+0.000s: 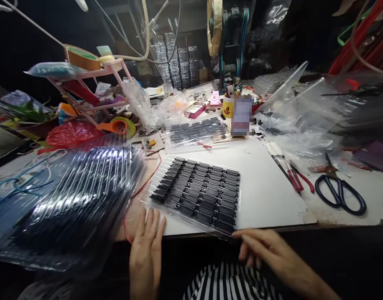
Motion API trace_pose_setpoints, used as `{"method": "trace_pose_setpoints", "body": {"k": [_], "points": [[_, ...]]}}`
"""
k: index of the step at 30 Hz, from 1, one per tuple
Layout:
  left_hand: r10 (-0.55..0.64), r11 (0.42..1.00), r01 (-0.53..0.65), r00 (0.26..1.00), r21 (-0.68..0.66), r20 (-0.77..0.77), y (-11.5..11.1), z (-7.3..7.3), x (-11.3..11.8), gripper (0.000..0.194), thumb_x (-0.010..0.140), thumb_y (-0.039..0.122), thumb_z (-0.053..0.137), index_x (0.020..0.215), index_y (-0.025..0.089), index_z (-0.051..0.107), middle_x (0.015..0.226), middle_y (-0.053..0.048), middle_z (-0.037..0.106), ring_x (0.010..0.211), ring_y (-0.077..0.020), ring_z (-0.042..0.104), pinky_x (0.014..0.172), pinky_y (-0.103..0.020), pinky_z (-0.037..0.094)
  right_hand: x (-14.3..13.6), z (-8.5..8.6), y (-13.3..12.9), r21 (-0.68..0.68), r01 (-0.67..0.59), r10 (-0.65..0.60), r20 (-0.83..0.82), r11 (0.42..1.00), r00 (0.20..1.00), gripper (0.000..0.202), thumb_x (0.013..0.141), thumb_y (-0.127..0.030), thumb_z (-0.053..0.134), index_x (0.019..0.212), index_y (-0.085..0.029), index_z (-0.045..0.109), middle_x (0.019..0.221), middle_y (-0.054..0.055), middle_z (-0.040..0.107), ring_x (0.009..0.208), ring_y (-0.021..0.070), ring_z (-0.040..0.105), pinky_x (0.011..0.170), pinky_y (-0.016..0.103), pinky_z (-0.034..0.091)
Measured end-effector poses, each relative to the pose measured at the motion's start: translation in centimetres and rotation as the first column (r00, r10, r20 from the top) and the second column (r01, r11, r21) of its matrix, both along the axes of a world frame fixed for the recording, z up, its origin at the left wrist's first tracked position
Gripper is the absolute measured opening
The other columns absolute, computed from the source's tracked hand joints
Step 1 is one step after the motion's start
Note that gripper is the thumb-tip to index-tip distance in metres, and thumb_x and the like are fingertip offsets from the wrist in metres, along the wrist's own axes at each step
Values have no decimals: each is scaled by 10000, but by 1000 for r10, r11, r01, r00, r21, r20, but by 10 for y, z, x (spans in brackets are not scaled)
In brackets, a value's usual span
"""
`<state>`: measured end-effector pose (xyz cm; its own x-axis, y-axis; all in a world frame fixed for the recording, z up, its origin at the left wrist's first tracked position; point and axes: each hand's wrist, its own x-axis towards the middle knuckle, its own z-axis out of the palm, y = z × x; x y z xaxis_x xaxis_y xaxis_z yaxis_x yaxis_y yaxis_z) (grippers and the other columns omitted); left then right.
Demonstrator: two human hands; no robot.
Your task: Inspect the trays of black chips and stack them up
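Observation:
A clear plastic tray [238, 196] lies on the white worktop, its front corner reaching the table edge. In it sit rows of black electronic parts [199, 187] with rows of small pins. My left hand [146, 246] is palm up with its fingers stretched out, just in front of the tray's left side and holding nothing. At the tray's front right corner, my right hand [269, 248] has its fingertips closed on the edge, with the other fingers curled below. What lies under those fingertips is partly hidden.
At left leans a big stack of clear trays [85, 200]. A filled tray [197, 131] lies farther back near a yellow cup [227, 106]. To the right are scissors [339, 191], red-handled pliers [302, 177] and a screwdriver [293, 175]. Loose plastic bags [307, 125] lie behind them.

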<state>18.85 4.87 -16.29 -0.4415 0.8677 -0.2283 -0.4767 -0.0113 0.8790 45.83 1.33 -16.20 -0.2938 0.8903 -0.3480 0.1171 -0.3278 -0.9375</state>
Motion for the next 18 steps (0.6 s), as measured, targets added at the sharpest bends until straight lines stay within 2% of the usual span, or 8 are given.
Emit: {"method": "trace_pose_setpoints", "body": {"k": [2,5,7,9,11,14,16,18], "points": [[-85,996,85,996,-7,-18,-11,-7,10,498,818,252,638,1299,295,514,1446,-45,439,1329,-232,388,1114,-402,315,21,13,33,227,63,-103,169,972,980,428,916,-493,431,1113,-174,636,866,85,691,714,181,635,634,312,501],[-188,982,187,981,-21,-43,-24,-16,29,547,825,252,632,1334,362,468,1503,-7,349,1368,-221,319,1117,-357,302,39,15,95,553,22,-275,380,833,883,389,896,-459,445,1110,-200,642,1086,107,656,955,244,614,830,397,487],[-200,980,201,976,-3,-87,-29,-22,39,568,836,266,615,1359,386,431,1521,-5,312,1379,-235,290,1116,-364,298,43,8,130,584,-55,-278,464,810,841,372,875,-414,451,1134,-220,637,1128,102,649,1018,262,595,882,438,465],[-203,979,205,972,4,-117,-31,-25,42,584,842,291,603,1379,394,400,1514,-16,328,1376,-249,294,1115,-381,295,41,1,149,576,-91,-261,498,812,827,347,852,-369,474,1114,-227,651,1086,90,673,1033,275,586,898,461,448],[-202,979,203,972,0,-121,-30,-25,38,607,838,321,607,1395,391,375,1486,-32,379,1365,-251,318,1116,-388,290,39,0,148,564,-102,-256,520,820,815,337,852,-352,474,1096,-215,661,1019,98,694,984,289,601,869,471,445],[-215,976,207,960,-60,-181,-23,-14,19,662,811,344,644,1410,361,361,1418,-56,477,1337,-246,371,1127,-397,257,37,12,117,515,-142,-201,552,845,809,345,887,-389,447,1099,-221,661,885,84,710,808,270,639,758,418,464],[-287,955,250,918,-161,-276,-10,-2,3,683,778,342,684,1397,331,397,1367,-71,530,1311,-249,413,1131,-404,234,35,25,87,428,-220,-59,550,877,833,352,906,-425,438,1133,-251,644,819,48,705,732,233,638,688,351,463],[-389,917,310,831,-250,-398,12,9,-11,701,741,340,718,1381,304,433,1345,-89,548,1290,-259,442,1121,-407,244,30,37,60,308,-313,118,518,898,847,377,916,-446,430,1206,-277,602,778,26,688,695,206,626,652,308,457]]}}
